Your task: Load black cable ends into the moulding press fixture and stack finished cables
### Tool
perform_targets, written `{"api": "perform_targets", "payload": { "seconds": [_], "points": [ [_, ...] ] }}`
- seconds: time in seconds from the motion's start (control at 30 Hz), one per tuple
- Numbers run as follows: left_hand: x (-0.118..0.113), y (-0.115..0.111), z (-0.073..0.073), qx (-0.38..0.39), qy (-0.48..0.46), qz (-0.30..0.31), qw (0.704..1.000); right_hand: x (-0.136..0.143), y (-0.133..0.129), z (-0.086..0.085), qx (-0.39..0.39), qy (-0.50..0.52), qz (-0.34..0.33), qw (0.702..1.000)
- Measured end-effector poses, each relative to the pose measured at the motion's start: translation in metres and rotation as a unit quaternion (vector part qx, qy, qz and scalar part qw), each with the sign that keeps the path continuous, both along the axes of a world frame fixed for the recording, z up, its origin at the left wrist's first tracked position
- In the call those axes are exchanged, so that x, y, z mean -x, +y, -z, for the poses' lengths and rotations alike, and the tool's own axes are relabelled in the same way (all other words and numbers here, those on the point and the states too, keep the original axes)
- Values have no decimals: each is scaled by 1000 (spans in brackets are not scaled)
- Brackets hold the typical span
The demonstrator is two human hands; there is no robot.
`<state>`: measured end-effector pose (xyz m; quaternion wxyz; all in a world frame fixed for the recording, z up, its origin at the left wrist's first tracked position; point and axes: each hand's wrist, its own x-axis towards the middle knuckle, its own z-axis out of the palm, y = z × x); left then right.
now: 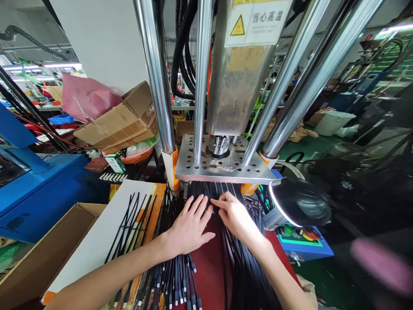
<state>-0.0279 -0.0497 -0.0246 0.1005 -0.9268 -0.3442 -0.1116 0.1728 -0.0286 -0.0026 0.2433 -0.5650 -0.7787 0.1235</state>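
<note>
My left hand (192, 226) lies palm down, fingers spread, over dark parts under the front edge of a metal press plate (222, 165). Close beside it, my right hand (234, 213) has its index finger stretched toward the left hand and its other fingers curled in. What those curled fingers hold, if anything, is hidden. Black cables (245, 267) run toward me from under my right hand. More black cables with light metal plug tips (180, 284) hang below my left hand, on a red surface (208, 267).
Bundled cables (129, 232) rest on a white board (93, 232) at left, by an open cardboard box (45, 254). Steel columns (156, 77) rise around the press. A lamp (298, 202) and a blue control box with buttons (306, 241) stand at right.
</note>
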Motion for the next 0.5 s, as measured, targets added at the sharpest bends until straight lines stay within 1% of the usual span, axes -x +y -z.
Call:
{"api": "perform_targets", "payload": {
  "seconds": [0.07, 0.13, 0.23, 0.33, 0.4, 0.5],
  "points": [
    [1, 6, -5, 23, -15, 4, 1000, 6, -11, -2, 2, -71, 14, 997],
    [1, 19, -10, 52, -28, 0, 998, 14, -8, -5, 5, -128, 39, 991],
    [-4, 48, -16, 93, -31, -12, 995, 24, 15, -11, 12, -187, 70, 980],
    [-8, 76, -18, 113, -35, -18, 993, 29, 41, -13, 13, -224, 86, 971],
    [-9, 89, -18, 112, -44, -18, 993, 30, 53, -12, 10, -238, 84, 967],
    [-11, 102, -16, 98, -57, -25, 993, 28, 67, -10, -7, -245, 71, 967]
  ]
}}
